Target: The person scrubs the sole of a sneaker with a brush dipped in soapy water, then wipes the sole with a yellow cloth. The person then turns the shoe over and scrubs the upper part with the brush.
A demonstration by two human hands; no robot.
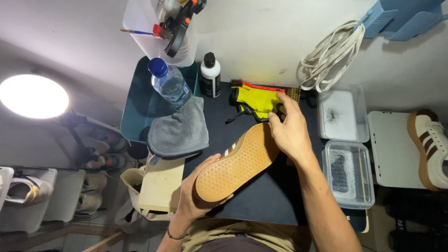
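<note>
Two hands share one shoe (238, 164) in the head view: I see it sole-up above the dark tabletop (275, 196), long axis running from heel at lower left to toe at upper right. My left hand (198, 198) cups the heel, fingers wrapped around it. The right hand (289, 130) lies at the toe, fingers loosely spread (reaching toward the yellow glove (254, 100), just beyond).
</note>
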